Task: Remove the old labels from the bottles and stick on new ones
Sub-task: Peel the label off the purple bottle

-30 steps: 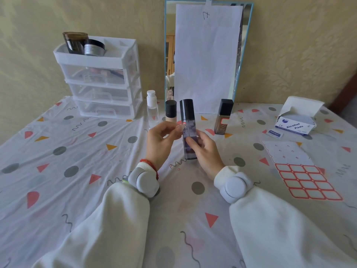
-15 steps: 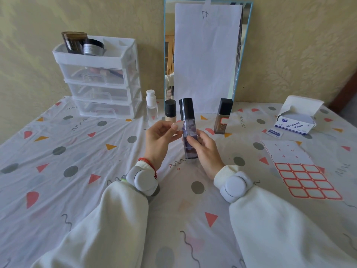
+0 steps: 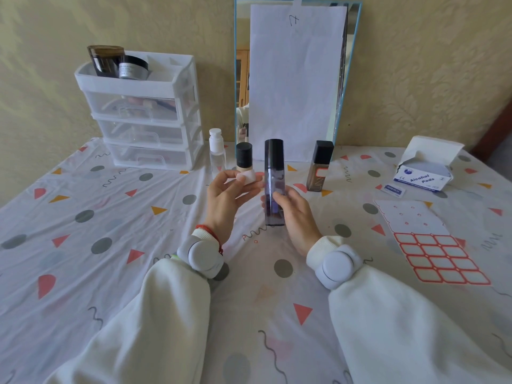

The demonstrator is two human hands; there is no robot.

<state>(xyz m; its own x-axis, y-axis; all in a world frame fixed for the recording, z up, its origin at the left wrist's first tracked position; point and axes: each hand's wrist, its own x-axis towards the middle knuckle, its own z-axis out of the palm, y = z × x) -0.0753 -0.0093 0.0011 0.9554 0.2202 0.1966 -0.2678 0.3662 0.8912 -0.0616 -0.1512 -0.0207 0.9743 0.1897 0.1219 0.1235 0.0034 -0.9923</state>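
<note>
A tall dark purple bottle with a black cap stands upright above the table's middle, and my right hand grips its lower half. Just left of the bottle, my left hand pinches a small white label between thumb and fingertips, apart from the glass. Behind them stand a beige bottle with a black cap, a clear bottle with a white cap, and a brown square bottle that carries a red-edged label. A sheet of red-bordered blank labels lies to the right.
A white three-drawer organiser with two jars on top stands at the back left. A mirror covered by white paper leans on the wall. An open box of alcohol pads and a loose pad sachet lie at the back right.
My left hand has pulled the small white label away from the bottle's side, moving left and slightly up. My right hand keeps the bottle where it was.
</note>
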